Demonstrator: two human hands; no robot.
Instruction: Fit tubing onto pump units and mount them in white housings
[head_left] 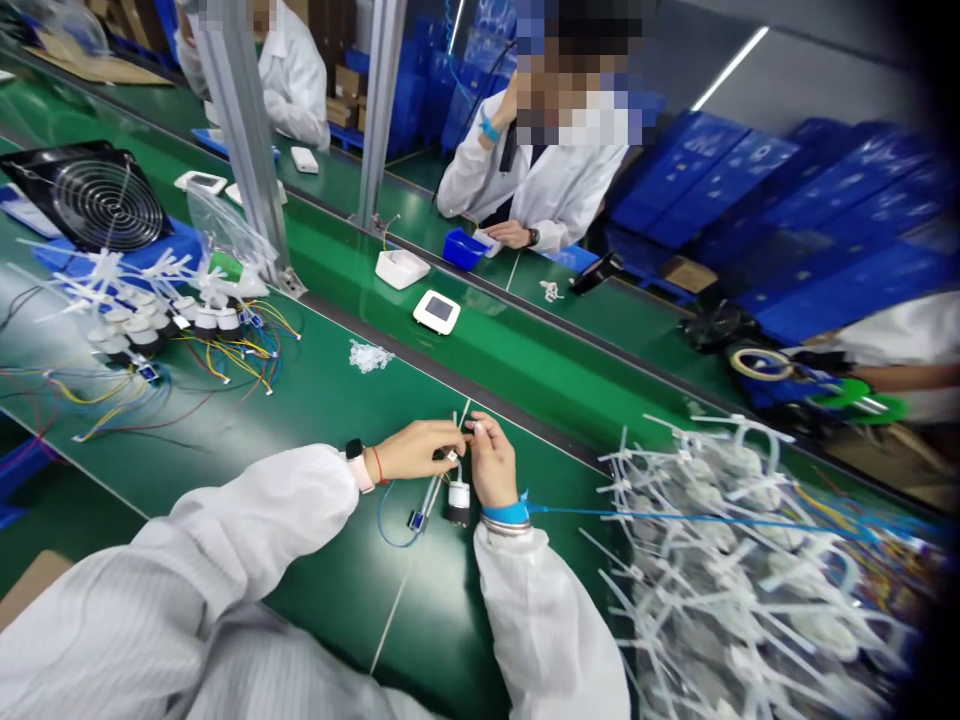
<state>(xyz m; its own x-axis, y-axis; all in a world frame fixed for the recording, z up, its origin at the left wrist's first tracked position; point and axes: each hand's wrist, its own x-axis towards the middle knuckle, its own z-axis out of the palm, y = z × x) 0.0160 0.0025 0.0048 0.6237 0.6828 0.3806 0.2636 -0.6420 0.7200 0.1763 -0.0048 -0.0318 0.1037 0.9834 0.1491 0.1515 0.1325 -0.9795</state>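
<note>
A small white-and-black pump (459, 496) hangs just below my hands over the green bench. Its thin white tubing (466, 410) rises between my fingertips. My left hand (420, 447) comes in from the left, its fingers closed on the tubing above the pump. My right hand (493, 465) is on the other side, thumb and fingers pinched at the same tubing. Wires run from the pump to a small blue part (417, 520) near the bench top, with a blue wire looping beside it. The fingertips hide exactly where the tubing pieces meet.
Many pumps with white tubes (720, 560) are heaped at right; more pumps with coloured wires (142, 320) lie at left, by a black fan (112, 200). Small clear pieces (370, 356) lie ahead. A white device (436, 312) sits on the green belt (525, 370). Co-workers sit opposite.
</note>
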